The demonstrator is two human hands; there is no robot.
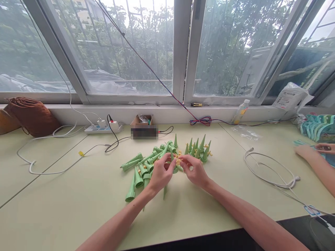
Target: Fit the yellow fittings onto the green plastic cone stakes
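My left hand (164, 169) is closed around a green plastic cone spike (172, 154), its tip pointing up. Close beside it, my right hand (194, 170) pinches a small yellow valve piece (178, 161) against the spike's side; the fingers partly hide where the two meet. Left of my hands lies a loose pile of green cone spikes (138, 178), with some yellow pieces among them. Behind my right hand, several green spikes with yellow valves (200, 148) stand upright in a group.
A power strip (103, 129), a small cardboard box (142, 120) and coiled wires (204, 120) line the back. A bottle (240, 111) stands by the window. White cable (272, 174) lies at right, near another person's hand (303, 153) and teal hangers (316, 127). A brown pouch (32, 116) is far left.
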